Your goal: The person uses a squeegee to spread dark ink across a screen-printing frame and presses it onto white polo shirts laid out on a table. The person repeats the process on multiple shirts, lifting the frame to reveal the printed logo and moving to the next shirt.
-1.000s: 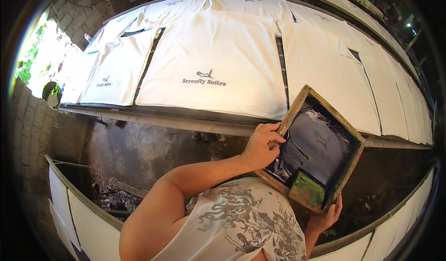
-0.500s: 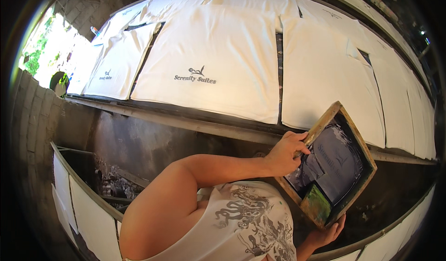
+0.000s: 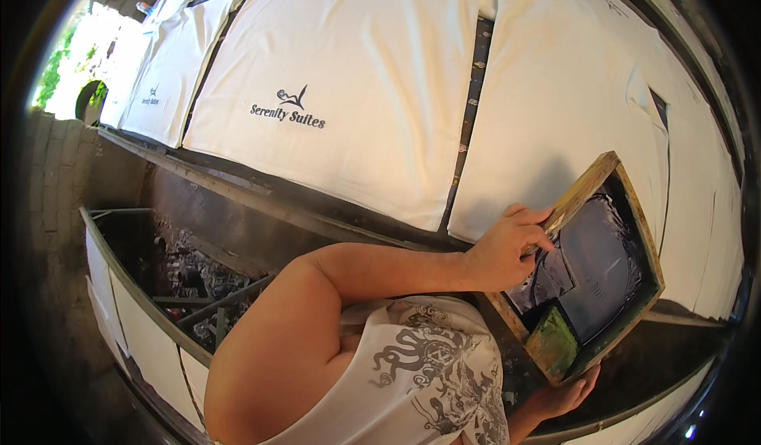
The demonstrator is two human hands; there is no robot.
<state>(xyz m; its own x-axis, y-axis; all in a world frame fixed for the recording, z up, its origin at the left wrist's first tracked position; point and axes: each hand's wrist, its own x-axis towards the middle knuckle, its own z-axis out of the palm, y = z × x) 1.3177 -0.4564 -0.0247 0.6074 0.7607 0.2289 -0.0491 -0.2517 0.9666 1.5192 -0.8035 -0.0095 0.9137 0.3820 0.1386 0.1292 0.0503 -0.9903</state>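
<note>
While the left hand [image 3: 507, 251] and right hand [image 3: 564, 397] grip a tilted wooden-framed screen [image 3: 598, 264], positioning seems underway; laying it on white cloth [image 3: 555, 104] would call for levelling.

The head camera, a wide fisheye, looks down and forward from above the person's shirt [image 3: 436, 358], bending the straight edge of the long table [image 3: 230, 185] beyond. It sees the left hand [image 3: 506, 248], right hand [image 3: 567, 396] and wooden frame [image 3: 585, 183] from near, on the right, and takes in a bright opening [image 3: 99, 49] at far left.
</note>
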